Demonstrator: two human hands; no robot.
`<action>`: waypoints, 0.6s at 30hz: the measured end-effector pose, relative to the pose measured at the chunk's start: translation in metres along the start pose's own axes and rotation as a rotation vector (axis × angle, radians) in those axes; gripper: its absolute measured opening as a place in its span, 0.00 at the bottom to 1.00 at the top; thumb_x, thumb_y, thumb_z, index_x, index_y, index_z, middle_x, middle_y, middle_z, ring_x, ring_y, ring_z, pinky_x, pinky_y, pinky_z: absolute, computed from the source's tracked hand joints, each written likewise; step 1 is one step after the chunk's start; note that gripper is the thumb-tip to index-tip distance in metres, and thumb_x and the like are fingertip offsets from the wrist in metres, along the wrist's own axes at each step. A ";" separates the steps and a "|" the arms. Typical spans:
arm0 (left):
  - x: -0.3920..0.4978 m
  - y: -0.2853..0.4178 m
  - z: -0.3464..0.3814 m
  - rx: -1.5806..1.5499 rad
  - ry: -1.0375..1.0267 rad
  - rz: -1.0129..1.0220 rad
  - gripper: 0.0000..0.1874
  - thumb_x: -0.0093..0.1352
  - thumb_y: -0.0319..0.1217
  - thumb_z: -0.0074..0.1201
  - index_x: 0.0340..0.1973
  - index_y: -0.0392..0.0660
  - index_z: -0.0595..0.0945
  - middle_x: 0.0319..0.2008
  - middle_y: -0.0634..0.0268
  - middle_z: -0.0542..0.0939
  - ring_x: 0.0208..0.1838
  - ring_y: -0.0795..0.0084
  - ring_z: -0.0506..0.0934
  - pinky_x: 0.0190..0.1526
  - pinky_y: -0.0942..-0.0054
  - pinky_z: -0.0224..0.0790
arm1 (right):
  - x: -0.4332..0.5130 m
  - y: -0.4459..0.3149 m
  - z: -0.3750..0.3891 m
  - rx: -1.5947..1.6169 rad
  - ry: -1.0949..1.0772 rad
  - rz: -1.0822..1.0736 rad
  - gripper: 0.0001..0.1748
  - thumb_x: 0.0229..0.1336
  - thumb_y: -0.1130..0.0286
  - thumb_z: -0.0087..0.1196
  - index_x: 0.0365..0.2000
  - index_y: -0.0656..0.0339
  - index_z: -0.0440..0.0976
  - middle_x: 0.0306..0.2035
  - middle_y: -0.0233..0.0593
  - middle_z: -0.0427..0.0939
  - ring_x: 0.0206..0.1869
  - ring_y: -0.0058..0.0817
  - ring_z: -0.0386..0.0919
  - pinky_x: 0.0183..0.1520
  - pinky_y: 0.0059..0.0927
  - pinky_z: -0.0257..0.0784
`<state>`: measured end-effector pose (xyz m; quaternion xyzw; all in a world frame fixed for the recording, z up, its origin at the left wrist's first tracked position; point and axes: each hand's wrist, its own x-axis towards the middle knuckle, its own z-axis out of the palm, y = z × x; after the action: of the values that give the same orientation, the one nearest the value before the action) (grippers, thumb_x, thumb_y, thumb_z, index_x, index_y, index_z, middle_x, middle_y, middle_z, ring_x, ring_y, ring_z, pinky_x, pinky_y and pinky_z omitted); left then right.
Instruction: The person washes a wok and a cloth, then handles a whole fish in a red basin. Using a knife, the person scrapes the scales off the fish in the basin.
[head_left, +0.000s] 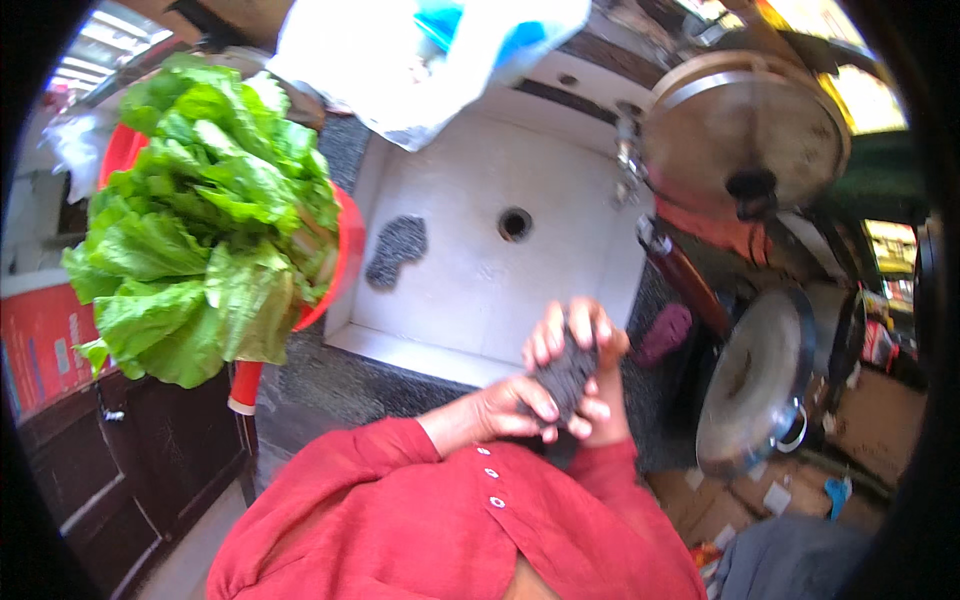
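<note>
Both hands are together in front of my red shirt, just above the near rim of a white sink (450, 300). Between them is a dark grey, soft-looking pad or wad of cloth (562, 379); blur hides exactly what it is. My left hand (510, 405) grips its lower left side. The fingers of my right hand (607, 349) curl over its top and right side. A grey speckled scouring pad or cloth (397, 251) lies flat on the sink floor, left of the round drain (515, 224).
Leafy green lettuce (202, 217) overfills a red basin (349, 240) at left. A white plastic bag (360, 60) hangs over the sink's far edge. At right are a tap (628, 150), a round pot lid (742, 135), a purple sponge or cloth (664, 334) and a tilted wok (754, 382).
</note>
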<state>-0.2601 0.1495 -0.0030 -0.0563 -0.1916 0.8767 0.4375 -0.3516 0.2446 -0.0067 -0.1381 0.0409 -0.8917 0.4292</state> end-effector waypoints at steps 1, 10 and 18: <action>-0.002 -0.002 0.006 0.076 0.066 0.000 0.25 0.58 0.18 0.49 0.51 0.39 0.66 0.47 0.47 0.73 0.42 0.58 0.77 0.26 0.77 0.72 | -0.001 -0.009 0.009 -0.139 0.058 0.055 0.20 0.56 0.57 0.52 0.19 0.61 0.66 0.28 0.45 0.70 0.36 0.40 0.73 0.41 0.43 0.71; -0.006 -0.001 0.036 0.574 0.648 -0.072 0.13 0.55 0.23 0.59 0.30 0.44 0.70 0.16 0.72 0.67 0.12 0.84 0.61 0.11 0.83 0.45 | 0.005 -0.014 0.056 -0.863 0.723 0.398 0.20 0.59 0.71 0.45 0.11 0.67 0.64 0.15 0.36 0.68 0.21 0.23 0.70 0.28 0.26 0.67; -0.001 0.049 -0.073 1.052 1.227 0.005 0.07 0.47 0.24 0.57 0.16 0.42 0.73 0.09 0.69 0.67 0.09 0.78 0.61 0.10 0.74 0.46 | 0.006 0.021 -0.053 -1.538 0.789 0.402 0.20 0.57 0.66 0.47 0.14 0.68 0.69 0.12 0.41 0.71 0.16 0.26 0.70 0.23 0.30 0.66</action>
<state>-0.2761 0.1428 -0.0885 -0.3145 0.5204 0.6661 0.4319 -0.3544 0.2246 -0.0599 -0.0609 0.7974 -0.5076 0.3206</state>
